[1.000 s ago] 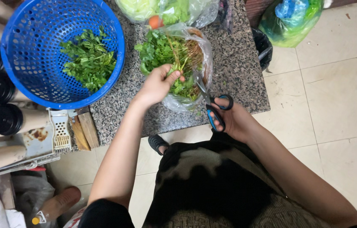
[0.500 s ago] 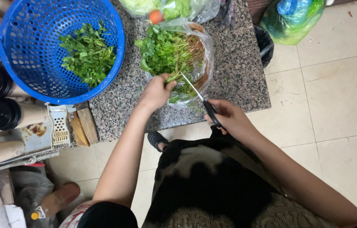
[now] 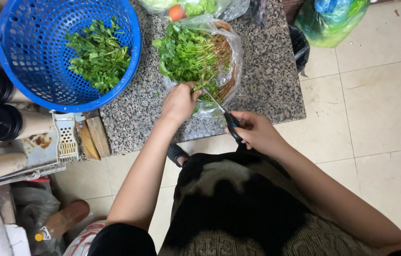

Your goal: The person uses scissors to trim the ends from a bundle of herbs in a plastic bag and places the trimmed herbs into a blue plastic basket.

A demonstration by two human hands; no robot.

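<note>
Green leafy herb bunch (image 3: 188, 54), brown roots, in clear plastic bag (image 3: 233, 57).

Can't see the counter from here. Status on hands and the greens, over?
Left hand gripping the bunch of greens in its clear bag. Right hand holds scissors, blades at the stems. Blue colander of cut leaves beside; nothing in the way.

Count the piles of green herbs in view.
2. One loose pile in the blue colander; one rooted bunch in the clear bag on the granite counter, under the left hand.
</note>
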